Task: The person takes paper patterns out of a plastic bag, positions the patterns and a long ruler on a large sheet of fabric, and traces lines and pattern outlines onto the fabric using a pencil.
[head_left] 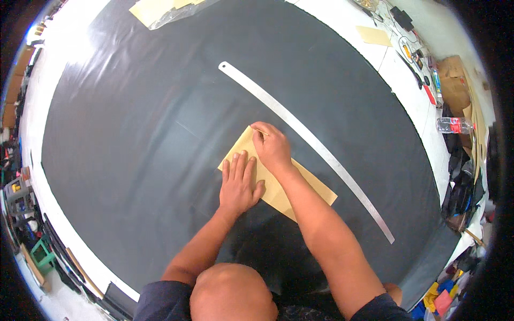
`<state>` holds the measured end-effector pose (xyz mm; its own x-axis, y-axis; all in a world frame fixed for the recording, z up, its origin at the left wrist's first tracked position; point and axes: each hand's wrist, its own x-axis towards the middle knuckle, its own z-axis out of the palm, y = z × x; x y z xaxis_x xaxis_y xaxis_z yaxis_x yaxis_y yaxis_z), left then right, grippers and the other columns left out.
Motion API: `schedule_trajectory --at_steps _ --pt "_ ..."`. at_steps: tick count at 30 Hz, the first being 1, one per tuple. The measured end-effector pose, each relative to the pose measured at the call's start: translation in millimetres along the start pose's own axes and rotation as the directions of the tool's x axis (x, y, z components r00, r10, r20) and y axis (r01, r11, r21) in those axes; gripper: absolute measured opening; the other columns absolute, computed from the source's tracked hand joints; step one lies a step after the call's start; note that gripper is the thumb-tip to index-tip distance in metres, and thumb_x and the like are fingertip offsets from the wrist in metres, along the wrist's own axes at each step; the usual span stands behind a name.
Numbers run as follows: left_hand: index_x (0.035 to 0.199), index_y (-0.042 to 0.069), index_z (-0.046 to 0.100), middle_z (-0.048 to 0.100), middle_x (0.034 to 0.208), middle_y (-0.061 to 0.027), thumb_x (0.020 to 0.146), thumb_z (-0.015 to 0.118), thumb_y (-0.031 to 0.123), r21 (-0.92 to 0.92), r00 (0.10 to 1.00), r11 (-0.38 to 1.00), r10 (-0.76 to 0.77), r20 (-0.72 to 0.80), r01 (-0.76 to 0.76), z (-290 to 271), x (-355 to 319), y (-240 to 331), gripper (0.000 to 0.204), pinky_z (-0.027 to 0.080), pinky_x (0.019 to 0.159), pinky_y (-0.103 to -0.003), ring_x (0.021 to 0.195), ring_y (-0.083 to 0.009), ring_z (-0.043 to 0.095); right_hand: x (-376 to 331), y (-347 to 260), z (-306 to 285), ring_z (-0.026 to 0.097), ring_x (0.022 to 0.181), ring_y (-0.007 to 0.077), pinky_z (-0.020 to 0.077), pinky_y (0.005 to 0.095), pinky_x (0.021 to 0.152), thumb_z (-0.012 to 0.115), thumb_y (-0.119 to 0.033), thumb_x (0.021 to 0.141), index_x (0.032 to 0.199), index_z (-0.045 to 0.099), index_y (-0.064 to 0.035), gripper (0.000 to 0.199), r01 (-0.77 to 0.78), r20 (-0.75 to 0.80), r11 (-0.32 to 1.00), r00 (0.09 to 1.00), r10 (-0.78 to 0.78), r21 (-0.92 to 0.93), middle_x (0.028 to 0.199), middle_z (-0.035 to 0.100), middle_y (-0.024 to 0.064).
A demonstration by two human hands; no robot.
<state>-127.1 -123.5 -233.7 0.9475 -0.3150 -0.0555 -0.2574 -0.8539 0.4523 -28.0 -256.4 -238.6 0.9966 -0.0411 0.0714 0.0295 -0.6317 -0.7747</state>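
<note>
My left hand [238,184] lies flat with its fingers spread on a tan paper or card piece [272,186], pressing it onto a large black sheet [123,139]. My right hand [274,150] is closed in a pinch at the card's far corner. A thin stick-like tool [262,131] shows at its fingertips; most of it is hidden by the fingers. To the right of the card, apart from both hands, a long metal ruler [316,143] lies diagonally on the black sheet. It looks curved through the lens.
At the far edge sit more tan sheets [152,12] with clear plastic. Along the right, the white surface holds another tan card [373,36], scissors [416,77] and a plastic bottle [455,125]. A green stool [42,252] stands at the lower left.
</note>
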Motion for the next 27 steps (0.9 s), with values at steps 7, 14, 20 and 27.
schedule_trajectory --at_steps 7,14,20,27 --pt "0.143 0.004 0.046 0.037 0.154 -0.0207 0.089 0.060 0.039 0.039 0.999 0.999 -0.015 -0.034 0.016 2.2 -2.4 -3.3 0.067 0.019 0.120 -0.056 0.145 -0.0380 0.032 -6.7 2.1 -29.1 0.067 0.103 0.0303 0.0533 0.0389 0.088 0.059 -0.018 0.098 0.114 0.069 -0.0069 0.022 0.064 -0.161 0.993 0.986 -0.048 0.098 0.114 0.071 0.0116" --pt "0.143 0.003 0.046 0.036 0.154 -0.0211 0.088 0.062 0.037 0.030 0.998 1.000 0.008 -0.059 -0.006 9.4 -1.8 -1.3 0.067 0.018 0.120 -0.056 0.146 -0.0384 0.031 -101.3 70.1 -123.5 0.046 0.136 0.0357 0.0324 0.0470 0.114 0.052 -0.013 0.100 0.139 0.051 -0.0052 0.040 0.072 0.131 0.881 0.991 -0.011 -0.468 0.143 0.053 0.0159" --pt "0.143 0.002 0.046 0.036 0.154 -0.0217 0.090 0.062 0.038 0.039 0.996 0.999 0.025 -0.085 -0.021 16.3 25.4 18.0 0.066 0.019 0.120 -0.055 0.146 -0.0391 0.030 -109.3 107.6 -168.3 0.036 0.144 0.0364 0.0233 0.0495 0.121 0.054 -0.020 0.099 0.145 0.041 -0.0011 0.052 -0.080 0.071 0.837 0.987 0.141 -0.541 0.152 0.042 0.0191" --pt "0.145 0.002 0.044 0.034 0.155 -0.0234 0.092 0.061 0.044 0.011 0.981 0.997 0.073 -0.180 -0.072 43.9 100.8 47.9 0.070 0.018 0.120 -0.054 0.146 -0.0410 0.028 -136.3 179.9 -259.1 0.043 0.136 0.0416 0.0324 0.0474 0.115 0.049 -0.016 0.101 0.142 0.045 0.0013 0.045 -0.249 -0.149 0.790 0.968 0.200 -0.560 0.146 0.047 0.0241"
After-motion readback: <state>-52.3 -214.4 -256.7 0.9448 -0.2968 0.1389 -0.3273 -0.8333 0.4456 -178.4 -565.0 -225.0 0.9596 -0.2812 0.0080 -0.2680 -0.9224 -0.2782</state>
